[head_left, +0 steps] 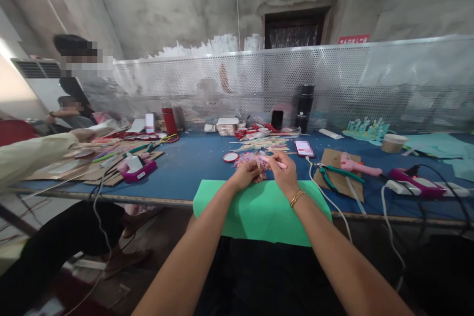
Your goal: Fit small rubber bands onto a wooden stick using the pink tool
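Observation:
Over the near edge of the blue table, my left hand (247, 175) is closed, pinching a small pale stick-like piece (260, 170). Close beside it on the right, my right hand (284, 172) wraps round a pink pen-like tool (278, 163), whose tip points towards the left hand. Behind both hands lies a heap of small multicoloured bits (247, 159), too fine to name. A green sheet (266, 212) drapes from the table edge beneath my forearms. Fingers partly hide the pale piece.
A phone (304, 148), thin sticks (259, 144) and a round white lid (230, 157) lie beyond my hands. On the right are a pink glue gun (361, 165), teal pliers (333, 177), a power strip (418, 182) and loose cables. A co-worker's sleeve (40, 155) reaches in from the left.

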Demonstrator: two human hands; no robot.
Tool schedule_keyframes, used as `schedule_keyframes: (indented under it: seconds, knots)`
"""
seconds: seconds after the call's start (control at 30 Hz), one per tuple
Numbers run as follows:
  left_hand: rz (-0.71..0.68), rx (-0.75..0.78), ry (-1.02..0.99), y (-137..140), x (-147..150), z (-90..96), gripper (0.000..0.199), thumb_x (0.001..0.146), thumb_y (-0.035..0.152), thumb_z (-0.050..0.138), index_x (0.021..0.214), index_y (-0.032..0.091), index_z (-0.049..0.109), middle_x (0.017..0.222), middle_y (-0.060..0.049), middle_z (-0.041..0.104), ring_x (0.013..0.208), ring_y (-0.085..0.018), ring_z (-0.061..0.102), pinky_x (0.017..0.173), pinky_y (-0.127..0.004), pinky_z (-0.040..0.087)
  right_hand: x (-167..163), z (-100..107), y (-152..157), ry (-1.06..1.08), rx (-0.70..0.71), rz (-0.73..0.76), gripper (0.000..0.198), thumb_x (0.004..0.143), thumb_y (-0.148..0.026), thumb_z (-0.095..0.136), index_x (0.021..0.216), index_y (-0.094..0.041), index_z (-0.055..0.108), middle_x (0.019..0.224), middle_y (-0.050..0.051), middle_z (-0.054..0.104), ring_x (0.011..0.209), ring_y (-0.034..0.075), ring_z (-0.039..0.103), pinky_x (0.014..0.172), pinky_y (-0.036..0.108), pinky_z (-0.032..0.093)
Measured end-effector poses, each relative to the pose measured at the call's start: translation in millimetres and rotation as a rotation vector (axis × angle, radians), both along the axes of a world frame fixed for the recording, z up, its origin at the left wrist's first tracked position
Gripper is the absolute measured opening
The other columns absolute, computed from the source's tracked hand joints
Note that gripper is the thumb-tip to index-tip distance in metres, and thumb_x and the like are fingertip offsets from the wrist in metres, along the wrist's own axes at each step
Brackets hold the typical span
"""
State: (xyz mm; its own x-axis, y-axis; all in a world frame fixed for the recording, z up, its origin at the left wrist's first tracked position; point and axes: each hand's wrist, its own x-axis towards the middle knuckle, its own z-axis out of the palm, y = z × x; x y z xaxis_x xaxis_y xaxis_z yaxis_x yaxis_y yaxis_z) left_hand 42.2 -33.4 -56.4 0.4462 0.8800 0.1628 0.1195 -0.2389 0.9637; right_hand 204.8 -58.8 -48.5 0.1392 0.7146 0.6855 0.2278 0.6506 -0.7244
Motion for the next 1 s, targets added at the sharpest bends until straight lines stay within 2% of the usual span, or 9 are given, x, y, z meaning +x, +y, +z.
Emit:
schedule_keyframes:
  seconds: [0.13, 0.3, 0.47, 0.67, 0.83, 1.0]
  knots:
    - [-0.02, -0.003, -0.011, -1.4, 1.7, 1.5, 0.045, 0.071, 0.055, 0.074, 0.076, 0.014, 0.057, 0.066, -0.001, 0.064, 0.052, -0.008, 0.052, 0.052, -0.022, 0.041, -0.6, -1.6, 1.7, -0.033, -0.012, 0.062, 0.015, 0.084, -0.026, 0.054, 0.07, -0.023, 0.056, 0.065, -0.001, 0.065, 0.064, 0.017, 0.06, 0.064, 0.028, 0.045]
    - [0.001, 0.006, 0.01, 0.0, 0.0, 0.2, 0.042, 0.073, 0.052, 0.073, 0.078, 0.014, 0.059, 0.068, -0.002, 0.065, 0.052, -0.01, 0.053, 0.053, -0.024, 0.043, -0.2, -1.9, 2.5, 0.01, -0.019, -0.006, 0.014, 0.084, -0.028, 0.055, 0.071, -0.023, 0.057, 0.064, -0.001, 0.064, 0.061, 0.018, 0.058, 0.062, 0.029, 0.045]
    - [0.005, 0.006, 0.015, 3.5, -2.7, -3.6, 0.048, 0.071, 0.06, 0.072, 0.078, 0.015, 0.056, 0.068, -0.002, 0.065, 0.053, -0.01, 0.055, 0.054, -0.024, 0.044, -2.4, 0.4, -0.5, -0.025, -0.001, 0.073, 0.015, 0.085, -0.026, 0.053, 0.07, -0.023, 0.056, 0.065, -0.001, 0.064, 0.062, 0.017, 0.059, 0.063, 0.028, 0.045]
    - [0.011, 0.016, 0.049, 3.3, -2.2, -2.2, 0.045, 0.073, 0.057, 0.071, 0.079, 0.014, 0.06, 0.07, -0.003, 0.066, 0.054, -0.01, 0.054, 0.054, -0.024, 0.044, -0.6, 1.2, -0.1, -0.003, -0.012, -0.038, 0.015, 0.084, -0.028, 0.054, 0.07, -0.023, 0.056, 0.063, -0.001, 0.063, 0.061, 0.017, 0.057, 0.063, 0.029, 0.044]
    - [0.01, 0.019, 0.038, 1.6, -1.5, -0.4, 0.044, 0.074, 0.056, 0.071, 0.071, 0.015, 0.057, 0.065, -0.002, 0.064, 0.053, -0.011, 0.054, 0.054, -0.025, 0.043, -1.1, 1.5, -0.7, -0.045, 0.0, 0.058, 0.016, 0.084, -0.027, 0.053, 0.069, -0.023, 0.056, 0.065, -0.001, 0.063, 0.063, 0.018, 0.059, 0.064, 0.029, 0.045]
    - [0.007, 0.013, 0.048, -0.8, -1.3, 2.7, 0.043, 0.074, 0.055, 0.072, 0.074, 0.014, 0.061, 0.066, -0.003, 0.064, 0.053, -0.011, 0.054, 0.054, -0.025, 0.043, -1.0, 0.2, 0.0, -0.01, -0.011, -0.01, 0.014, 0.084, -0.027, 0.054, 0.07, -0.023, 0.056, 0.064, 0.0, 0.063, 0.062, 0.018, 0.057, 0.063, 0.029, 0.044]
